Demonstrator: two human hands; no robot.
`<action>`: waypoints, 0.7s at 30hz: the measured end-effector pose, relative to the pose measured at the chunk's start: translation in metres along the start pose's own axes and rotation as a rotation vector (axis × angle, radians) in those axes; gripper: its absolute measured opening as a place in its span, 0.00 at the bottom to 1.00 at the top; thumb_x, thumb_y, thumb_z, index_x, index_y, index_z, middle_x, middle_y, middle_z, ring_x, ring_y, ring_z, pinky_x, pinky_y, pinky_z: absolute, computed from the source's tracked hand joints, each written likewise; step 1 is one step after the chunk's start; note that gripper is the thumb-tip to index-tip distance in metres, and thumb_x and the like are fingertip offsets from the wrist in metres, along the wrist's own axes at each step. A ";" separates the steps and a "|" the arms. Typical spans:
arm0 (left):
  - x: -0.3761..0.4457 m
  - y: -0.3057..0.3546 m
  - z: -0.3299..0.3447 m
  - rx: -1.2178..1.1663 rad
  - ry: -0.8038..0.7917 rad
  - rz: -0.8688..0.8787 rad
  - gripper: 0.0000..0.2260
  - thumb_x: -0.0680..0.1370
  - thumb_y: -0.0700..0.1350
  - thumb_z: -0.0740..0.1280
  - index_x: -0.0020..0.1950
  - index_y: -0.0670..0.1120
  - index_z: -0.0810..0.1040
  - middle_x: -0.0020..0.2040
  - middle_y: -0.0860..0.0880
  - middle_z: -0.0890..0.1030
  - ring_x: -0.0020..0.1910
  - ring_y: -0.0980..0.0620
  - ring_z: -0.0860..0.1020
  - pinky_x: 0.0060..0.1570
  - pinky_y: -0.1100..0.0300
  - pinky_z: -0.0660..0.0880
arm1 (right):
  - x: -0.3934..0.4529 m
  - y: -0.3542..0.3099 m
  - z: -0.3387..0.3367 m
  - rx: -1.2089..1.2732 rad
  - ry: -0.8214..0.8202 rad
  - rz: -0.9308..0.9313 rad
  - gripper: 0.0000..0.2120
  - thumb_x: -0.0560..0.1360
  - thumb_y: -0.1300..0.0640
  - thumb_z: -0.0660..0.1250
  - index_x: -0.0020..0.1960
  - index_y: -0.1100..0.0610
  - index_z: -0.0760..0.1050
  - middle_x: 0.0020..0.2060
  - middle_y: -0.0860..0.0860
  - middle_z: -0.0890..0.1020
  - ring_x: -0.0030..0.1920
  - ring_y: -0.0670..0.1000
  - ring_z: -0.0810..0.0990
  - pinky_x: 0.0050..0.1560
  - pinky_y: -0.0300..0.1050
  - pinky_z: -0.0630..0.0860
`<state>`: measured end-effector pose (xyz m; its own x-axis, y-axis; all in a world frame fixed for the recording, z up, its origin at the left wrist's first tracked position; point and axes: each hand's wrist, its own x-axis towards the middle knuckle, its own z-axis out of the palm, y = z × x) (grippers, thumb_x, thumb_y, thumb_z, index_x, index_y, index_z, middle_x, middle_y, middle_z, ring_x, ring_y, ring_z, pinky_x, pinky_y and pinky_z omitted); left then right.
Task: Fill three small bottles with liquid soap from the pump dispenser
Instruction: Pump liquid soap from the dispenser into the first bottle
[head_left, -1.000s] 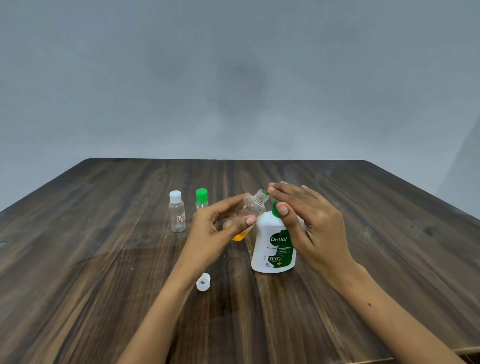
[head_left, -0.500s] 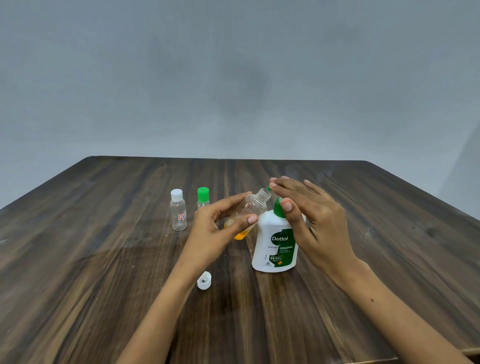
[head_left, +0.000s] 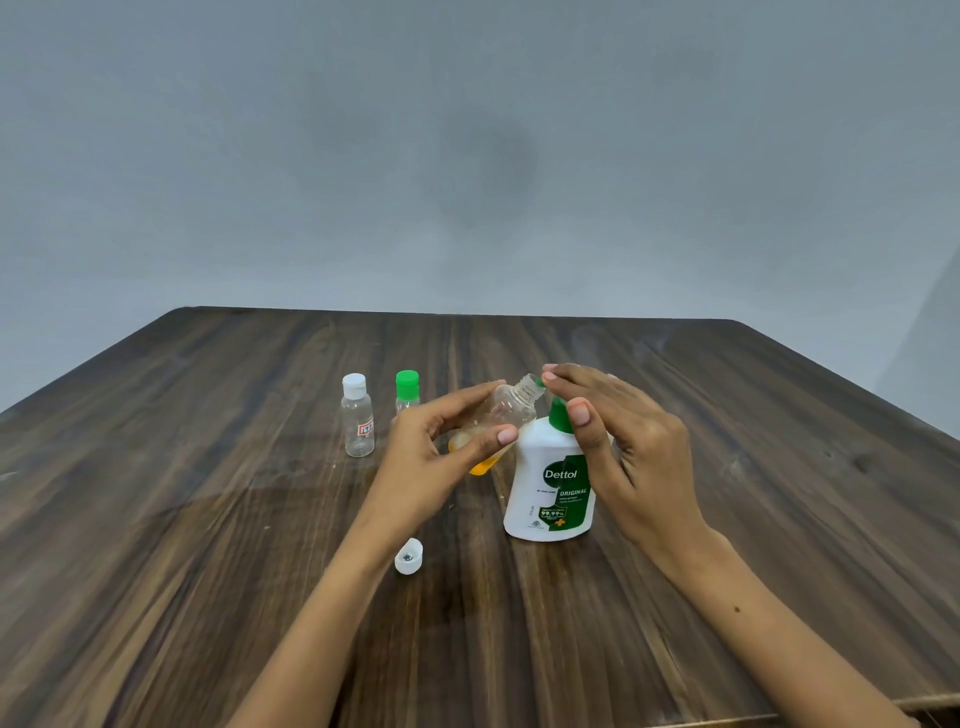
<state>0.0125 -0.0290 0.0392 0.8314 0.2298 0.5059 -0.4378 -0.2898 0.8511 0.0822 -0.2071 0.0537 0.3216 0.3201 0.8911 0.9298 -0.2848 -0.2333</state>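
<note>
A white Dettol pump dispenser (head_left: 551, 483) with a green pump stands on the wooden table (head_left: 208, 519). My left hand (head_left: 441, 457) grips a small clear bottle (head_left: 506, 410), tilted, its open neck up against the pump nozzle; orange soap lies in its lower end. Flat fingers of my right hand (head_left: 618, 436) rest on top of the pump head, and the thumb lies beside the green collar. Behind stand a white-capped clear bottle (head_left: 357, 415) and a green-capped bottle (head_left: 407, 389), partly hidden by my left hand. A loose white cap (head_left: 409, 557) lies near my left wrist.
A plain grey wall rises behind the table's far edge. Bare wood stretches to the left and right of the bottles. The table's near right edge shows at the bottom right corner.
My right hand rose with the pump head between the earlier frames and stays high now. The tilted bottle stays at the nozzle in my left hand.
</note>
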 end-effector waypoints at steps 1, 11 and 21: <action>0.000 0.000 0.000 -0.002 0.001 0.000 0.22 0.69 0.50 0.73 0.62 0.49 0.80 0.57 0.54 0.83 0.58 0.59 0.80 0.60 0.62 0.76 | 0.001 0.000 -0.001 0.001 -0.002 0.000 0.27 0.83 0.43 0.50 0.57 0.58 0.82 0.57 0.50 0.82 0.61 0.48 0.79 0.58 0.56 0.77; 0.000 0.000 0.000 0.010 0.000 0.000 0.21 0.69 0.50 0.73 0.62 0.51 0.79 0.58 0.53 0.83 0.59 0.59 0.80 0.60 0.61 0.76 | 0.001 0.000 -0.001 0.004 -0.003 0.009 0.27 0.83 0.42 0.50 0.58 0.58 0.82 0.57 0.50 0.82 0.61 0.49 0.79 0.61 0.57 0.75; 0.000 0.000 0.000 0.013 0.001 0.006 0.20 0.69 0.50 0.73 0.61 0.52 0.79 0.57 0.55 0.83 0.58 0.60 0.80 0.58 0.65 0.76 | -0.001 0.001 0.002 -0.002 0.006 0.007 0.27 0.83 0.42 0.50 0.58 0.59 0.81 0.58 0.51 0.82 0.61 0.49 0.79 0.59 0.56 0.76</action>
<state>0.0123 -0.0290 0.0391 0.8281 0.2290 0.5116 -0.4387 -0.3033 0.8459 0.0835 -0.2062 0.0522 0.3270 0.3123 0.8919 0.9271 -0.2891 -0.2387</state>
